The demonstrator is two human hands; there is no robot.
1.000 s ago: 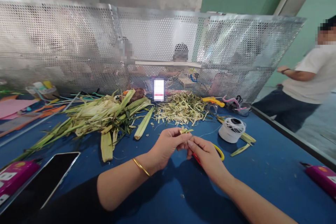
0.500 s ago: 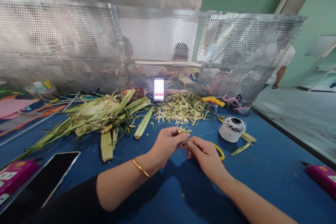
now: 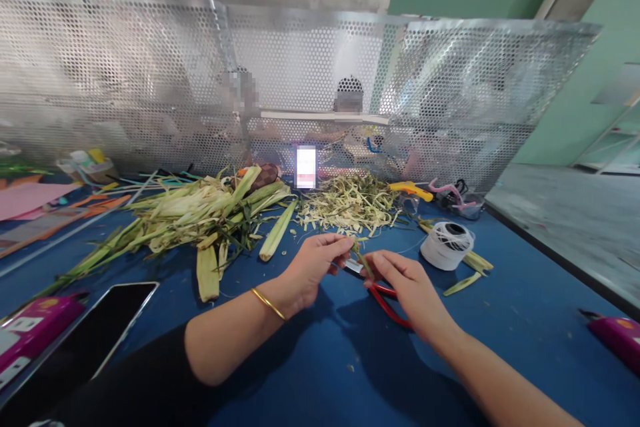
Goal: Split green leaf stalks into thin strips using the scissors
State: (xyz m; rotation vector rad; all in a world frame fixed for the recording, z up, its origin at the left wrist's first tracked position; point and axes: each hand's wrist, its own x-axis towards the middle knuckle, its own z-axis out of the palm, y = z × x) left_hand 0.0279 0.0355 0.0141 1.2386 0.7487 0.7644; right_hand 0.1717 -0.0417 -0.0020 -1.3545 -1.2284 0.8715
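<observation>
My left hand [image 3: 315, 263] is closed in a pinch on a thin green plant strip [image 3: 367, 264] at the middle of the table. On its right, my right hand [image 3: 403, 280] has its thumb and fingers closed around the lower end of the same strip. Below the right hand shows a pair of scissors with a red handle [image 3: 389, 310] and a short pale blade between the hands; I cannot tell whether they are held or lie on the table. A spool of white thread [image 3: 447, 245] stands right of my right hand.
Long green leaves [image 3: 195, 210] are heaped at left, shredded strips [image 3: 353, 203] in the middle. A phone [image 3: 95, 340] lies at lower left, with a magenta device [image 3: 37, 330] beside it. Another magenta device [image 3: 617, 340] is at right. A perforated metal screen [image 3: 310, 47] separates people behind it.
My hands have drawn slightly apart, baring more of the green strip between them. The scissors' red handle and blade now show, while the yellow handle loop is no longer visible.
</observation>
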